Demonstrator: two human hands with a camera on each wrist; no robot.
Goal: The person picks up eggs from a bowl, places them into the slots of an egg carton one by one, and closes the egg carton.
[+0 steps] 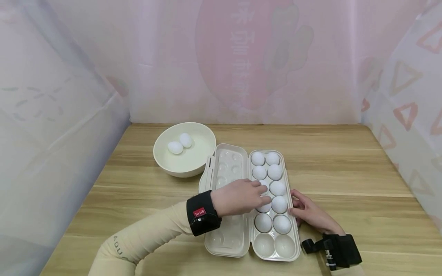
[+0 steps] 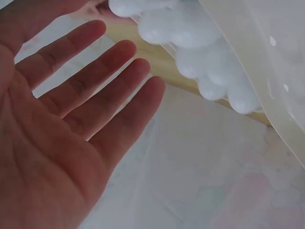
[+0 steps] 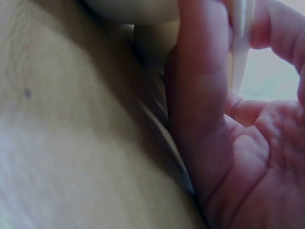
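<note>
An open cream egg carton (image 1: pixel 294 238) lies on the wooden table, its lid (image 1: pixel 224 168) folded out to the left. Several white eggs (image 1: pixel 274 172) fill the tray; the two nearest cups are bare. My left hand (image 1: pixel 264 193) reaches across the lid, its fingertips over the eggs in the tray's left column. The left wrist view shows this left hand (image 2: pixel 95 95) with a flat palm and straight fingers, holding nothing, and eggs (image 2: pixel 181 28) just beyond them. My right hand (image 1: pixel 296 207) is at the tray's right rim. In the right wrist view the right hand (image 3: pixel 214 119) pinches the thin rim (image 3: pixel 238 52).
A cream bowl (image 1: pixel 183 168) stands left of the carton at the back and holds two white eggs (image 1: pixel 175 147). Pale printed curtains enclose the table on three sides. Bare wood (image 1: pixel 345 165) stretches to the right of the carton.
</note>
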